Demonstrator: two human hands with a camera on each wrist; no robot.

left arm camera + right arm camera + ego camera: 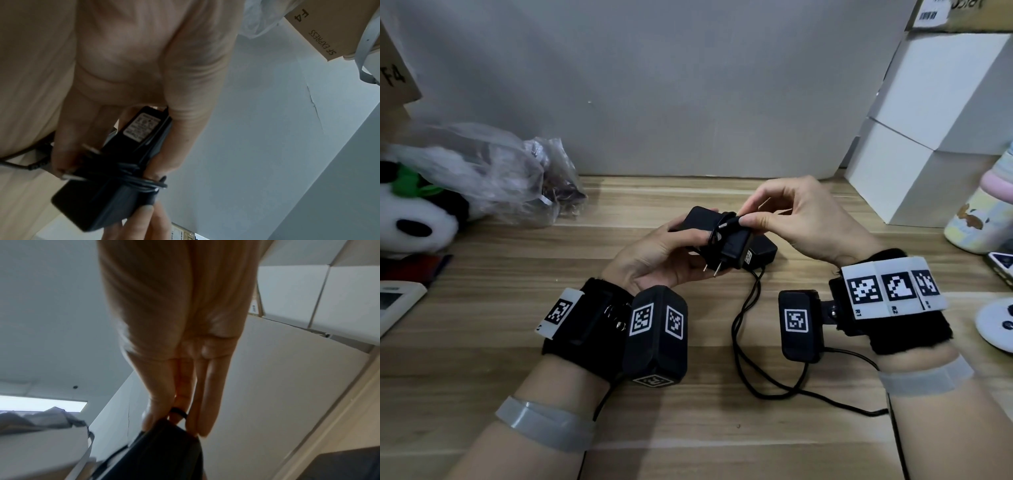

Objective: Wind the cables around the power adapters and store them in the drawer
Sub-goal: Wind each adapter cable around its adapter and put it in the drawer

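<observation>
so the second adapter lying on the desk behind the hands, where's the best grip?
Probably across the second adapter's long flat sides, from above, with the right hand: it lies flat on the desk, its loose cable trailing toward the person, so the far end is free.
</observation>
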